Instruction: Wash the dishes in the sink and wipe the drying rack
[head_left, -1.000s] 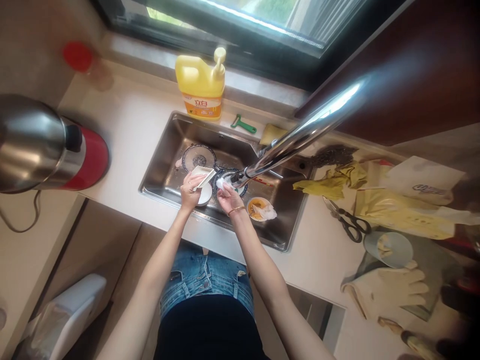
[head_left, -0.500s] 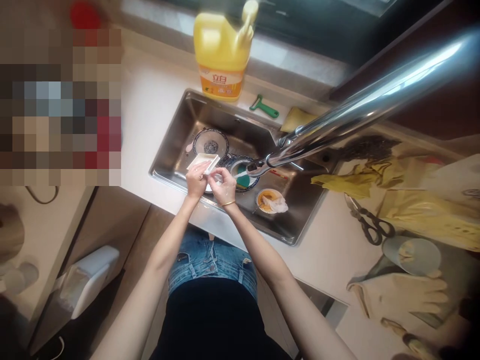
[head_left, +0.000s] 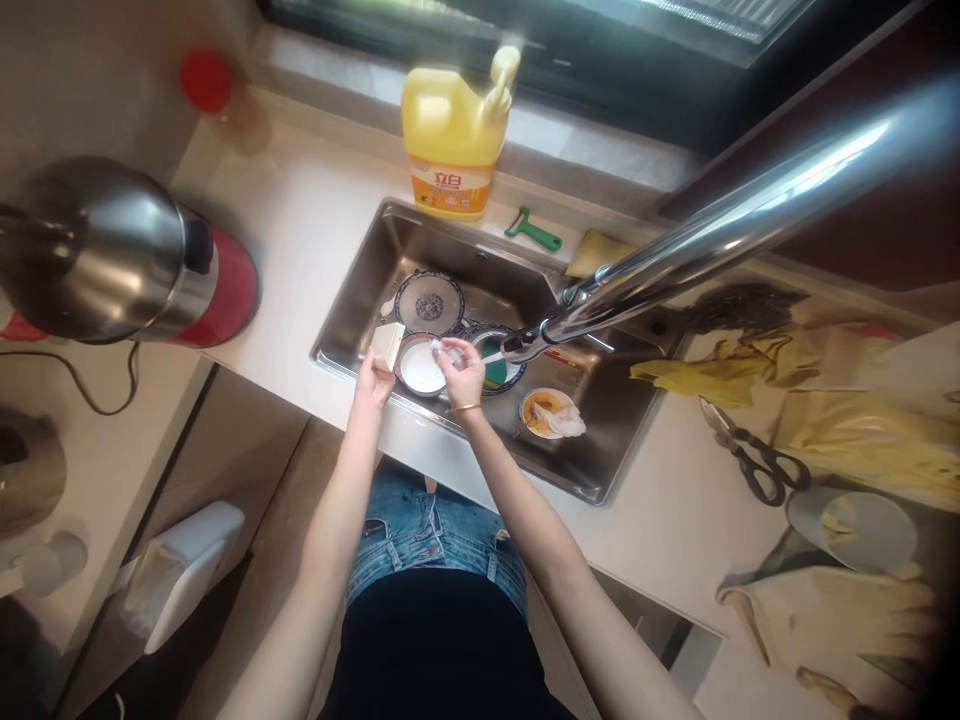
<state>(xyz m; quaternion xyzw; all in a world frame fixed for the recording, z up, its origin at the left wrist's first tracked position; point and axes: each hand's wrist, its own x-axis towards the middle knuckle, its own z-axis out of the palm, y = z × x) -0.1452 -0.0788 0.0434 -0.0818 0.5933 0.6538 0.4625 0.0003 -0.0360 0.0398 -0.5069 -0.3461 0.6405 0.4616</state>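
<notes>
Biggest first: across the middle of the frame, your steel sink (head_left: 450, 250) gapes wide, crockery spread over its floor. Above it the chrome faucet (head_left: 675, 250) slants down from the upper right, its mouth at the centre. Over at the left, a steel-and-red appliance (head_left: 105, 255) lies close to the counter's edge in the picture. Lower right, a pale work glove (head_left: 847, 610), blurred toward the corner; top centre, the yellow pump jug (head_left: 450, 140) stands tall behind the sink, and black-handled scissors (head_left: 757, 465) sit right of the basin.

Down in the basin — a blue-patterned plate (head_left: 429, 298) at the upper left, a white bowl (head_left: 418, 372) just in front, and an orange-stained bowl (head_left: 536, 408) to the right with a crumpled white tissue (head_left: 566, 421) over its side.

Your right hand (head_left: 463, 372) is over the white bowl near the centre, thumb and fingertips pinched together. Your left hand (head_left: 373, 382) is at the sink's front edge, thumb and fingers closed round its load. A green peeler (head_left: 534, 232) lies behind the basin. That load is the cream rectangular dish (head_left: 388, 345), tilted up left of the white bowl. Smallest — the white scrap (head_left: 437, 345) in your right fingertips, too small to name.
</notes>
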